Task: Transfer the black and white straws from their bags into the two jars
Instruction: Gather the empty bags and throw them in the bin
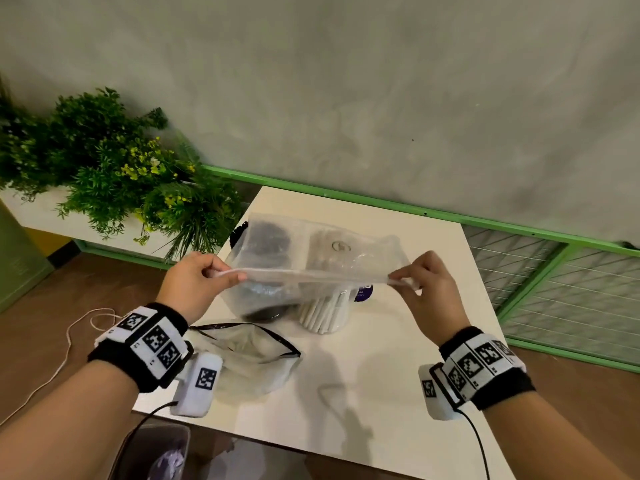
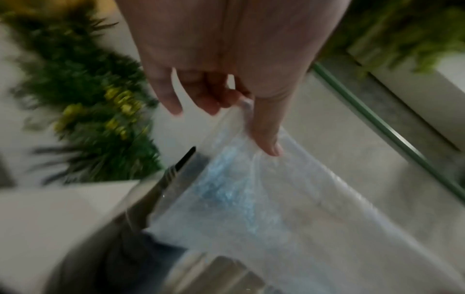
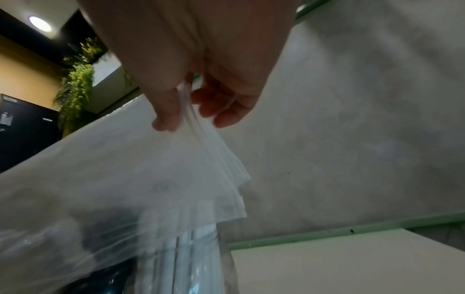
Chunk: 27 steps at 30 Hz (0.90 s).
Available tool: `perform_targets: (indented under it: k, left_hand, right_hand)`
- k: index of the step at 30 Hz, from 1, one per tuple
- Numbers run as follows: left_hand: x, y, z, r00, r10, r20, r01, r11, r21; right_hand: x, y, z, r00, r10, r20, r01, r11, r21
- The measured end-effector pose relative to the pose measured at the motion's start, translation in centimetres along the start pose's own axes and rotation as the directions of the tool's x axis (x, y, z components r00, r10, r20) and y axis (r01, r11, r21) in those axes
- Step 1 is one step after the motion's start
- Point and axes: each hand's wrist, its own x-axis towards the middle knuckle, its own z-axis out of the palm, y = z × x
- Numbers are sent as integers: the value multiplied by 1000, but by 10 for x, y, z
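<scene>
Both hands — left hand (image 1: 194, 282), right hand (image 1: 427, 289) — pinch an empty clear bag (image 1: 311, 258) stretched between them; below, black straws (image 1: 268, 311) and white straws (image 1: 325, 313) already stand in jars — nearly done.

Dim, soft indoor light; faint shadows on table (image 1: 398, 341); wrist views motion-blurred, plant (image 2: 100, 123) smeared; ceiling lamp (image 3: 39, 23) glares.

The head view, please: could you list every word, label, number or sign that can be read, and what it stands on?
None can be read.
Purple label behind the jar of white straws: pale print, too blurred.
Clear bag: one round mark, no legible text.
Wristbands: square black and white code markers, plus tiny illegible characters.
</scene>
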Motion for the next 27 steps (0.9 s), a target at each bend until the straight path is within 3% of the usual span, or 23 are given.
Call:
perform_targets:
  k: [2, 4, 6, 9, 12, 14, 16, 17, 18, 19, 20, 21, 22, 23, 25, 27]
  left_hand:
    - [-2, 9, -6, 985, 167, -52, -143, 940, 310]
    - [-10, 26, -6, 935, 344, 86, -341, 802, 490]
    - [-16, 43, -1, 867, 425, 259, -496, 700, 513]
    - [-19, 61, 2, 817, 508, 272, -572, 661, 486]
    - [-21, 64, -1, 873, 454, 175, -485, 781, 394]
    - [-28, 68, 1, 924, 345, 166, -376, 900, 222]
    - [-38, 78, 8, 966, 158, 206, -157, 987, -25]
    - [-45, 84, 13, 960, 38, 276, 18, 980, -198]
    - [-53, 90, 18, 920, -65, 388, 220, 902, -371]
    - [-61, 96, 22, 843, -113, 526, 412, 765, -495]
    - [-67, 102, 25, 762, -81, 642, 536, 636, -556]
    - [-73, 107, 29, 705, -9, 709, 590, 563, -579]
    - [-77, 109, 33, 683, 43, 730, 607, 523, -598]
    - [-80, 113, 37, 702, 46, 711, 596, 509, -621]
    - [-79, 113, 44, 793, -36, 608, 534, 519, -667]
    - [-74, 111, 45, 853, -92, 514, 484, 509, -712]
  right_hand:
    - [7, -6, -8, 997, -38, -62, 36, 998, -43]
    - [16, -22, -18, 992, -108, -65, 106, 994, -36]
    - [24, -42, -28, 977, -207, -54, 207, 978, -17]
    - [30, -68, -47, 946, -312, -86, 314, 949, 4]
    - [23, -81, -68, 958, -288, -17, 288, 952, 99]
    - [13, -87, -70, 977, -184, 105, 141, 934, 328]
    - [2, -90, -57, 976, -71, 207, -45, 859, 509]
    - [-4, -90, -46, 969, -35, 245, -94, 863, 496]
    - [-11, -90, -32, 957, -17, 289, -118, 890, 441]
    - [-18, -89, -17, 943, -7, 332, -128, 914, 386]
    - [-24, -89, -3, 937, -3, 350, -129, 928, 351]
    - [-30, -91, 9, 941, -10, 339, -112, 934, 338]
    - [-34, -93, 19, 952, -31, 304, -78, 937, 340]
    - [-37, -94, 26, 965, -58, 257, -32, 942, 333]
    - [-39, -99, 32, 970, -93, 227, 11, 942, 336]
    - [-38, -103, 32, 968, -44, 248, -62, 913, 404]
